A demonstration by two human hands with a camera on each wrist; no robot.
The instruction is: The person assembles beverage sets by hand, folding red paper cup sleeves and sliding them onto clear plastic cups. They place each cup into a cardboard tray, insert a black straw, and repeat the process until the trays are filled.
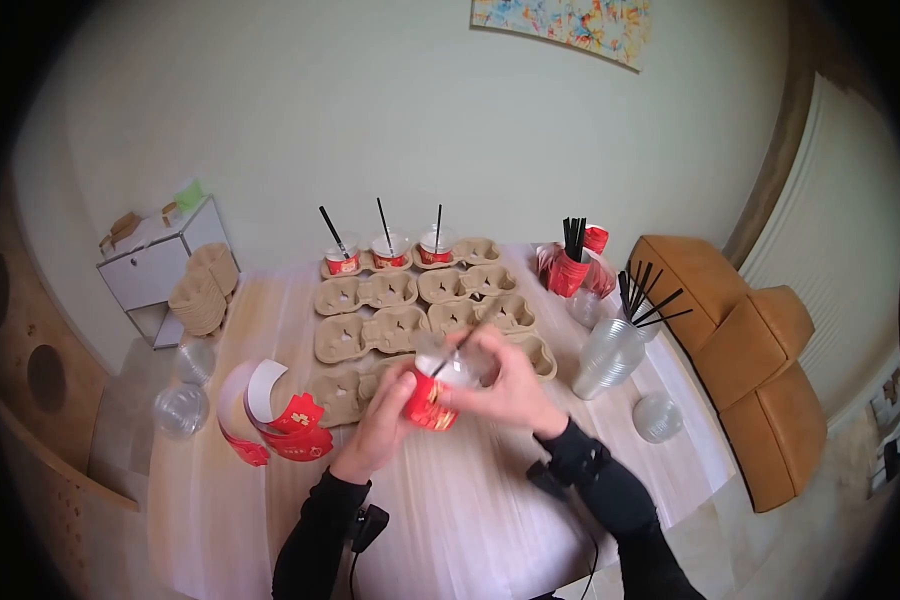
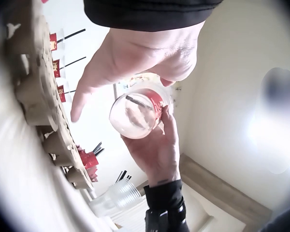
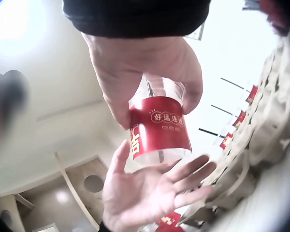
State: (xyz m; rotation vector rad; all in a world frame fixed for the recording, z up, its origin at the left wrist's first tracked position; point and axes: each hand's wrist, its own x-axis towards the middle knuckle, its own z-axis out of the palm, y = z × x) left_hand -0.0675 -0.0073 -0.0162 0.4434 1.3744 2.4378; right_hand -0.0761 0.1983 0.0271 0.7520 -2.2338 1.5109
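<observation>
A clear plastic cup with a red printed sleeve [image 1: 430, 402] is held up over the front of the table. Its clear lid carries a black straw [image 1: 454, 356]. My right hand [image 1: 515, 385] grips the cup from the side; in the right wrist view its thumb and fingers straddle the sleeved cup [image 3: 160, 126]. Close by the cup's base is my left hand [image 1: 375, 435], its fingers spread and straight in the right wrist view [image 3: 147, 195]. The left wrist view looks up at the cup's clear bottom [image 2: 130, 118], where a straw shows inside.
Cardboard cup carriers [image 1: 350, 338] stand in rows; three sleeved cups with straws fill the back row. Loose red sleeves [image 1: 305, 430] and clear lids [image 1: 180, 410] lie left. On the right are stacked clear cups [image 1: 610, 355], black straws [image 1: 660, 310] and a red straw holder [image 1: 567, 275].
</observation>
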